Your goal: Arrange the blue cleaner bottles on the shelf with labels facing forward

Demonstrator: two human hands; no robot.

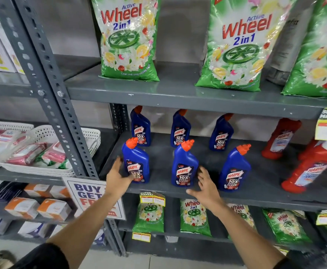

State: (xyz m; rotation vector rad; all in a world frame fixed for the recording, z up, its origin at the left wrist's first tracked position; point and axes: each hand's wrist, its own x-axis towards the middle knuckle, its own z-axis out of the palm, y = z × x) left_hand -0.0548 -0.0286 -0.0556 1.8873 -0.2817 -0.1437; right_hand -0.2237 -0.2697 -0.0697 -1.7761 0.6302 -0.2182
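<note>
Several blue cleaner bottles with orange caps stand upright in two rows on the grey middle shelf (158,188), labels facing me. The front row holds a left bottle (136,162), a middle bottle (184,166) and a right bottle (234,169). Behind them stand three more (141,127), (180,129), (221,133). My left hand (118,176) is at the left side of the front left bottle, fingers spread, thumb touching its base. Just right of the front middle bottle hovers my right hand (207,185), fingers apart and holding nothing.
Red cleaner bottles (281,138) stand and lean at the shelf's right end. Green detergent bags (127,39) fill the shelf above, smaller ones (151,214) the shelf below. A slotted upright (48,78) and a white basket (42,152) are to the left.
</note>
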